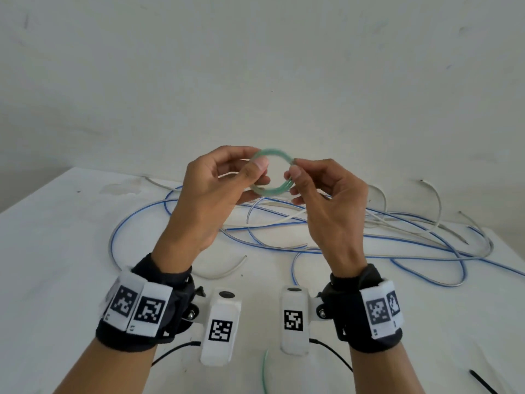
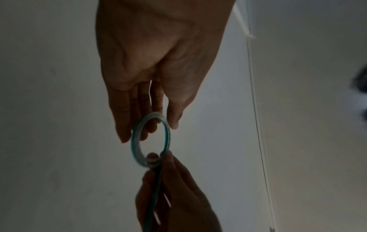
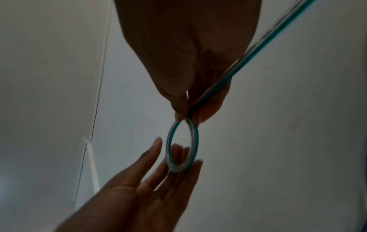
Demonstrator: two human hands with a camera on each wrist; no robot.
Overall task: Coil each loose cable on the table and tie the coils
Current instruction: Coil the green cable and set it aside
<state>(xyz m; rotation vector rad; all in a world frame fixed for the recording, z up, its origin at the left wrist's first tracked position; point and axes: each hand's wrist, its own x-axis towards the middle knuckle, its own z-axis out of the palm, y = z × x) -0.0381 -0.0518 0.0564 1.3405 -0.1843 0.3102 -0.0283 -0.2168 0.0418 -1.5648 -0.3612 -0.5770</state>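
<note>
A small coil of green-and-white cable (image 1: 272, 172) is held up above the table between both hands. My left hand (image 1: 255, 172) pinches its left side, thumb in front and fingers behind. My right hand (image 1: 292, 169) pinches its right side between thumb and forefinger. In the left wrist view the coil (image 2: 135, 141) sits just past my left hand's fingers (image 2: 125, 128). The right wrist view shows the coil (image 3: 195, 141) and its loose tail (image 3: 258, 51) running back along my right hand. The tail's lower part (image 1: 265, 371) hangs near the table's front.
A tangle of blue-and-white cables (image 1: 397, 240) and grey-white cables (image 1: 434, 200) lies across the white table (image 1: 56, 251) behind my hands. A short white cable piece (image 1: 227, 270) lies near my left wrist. A black cable tie (image 1: 483, 382) lies at the front right.
</note>
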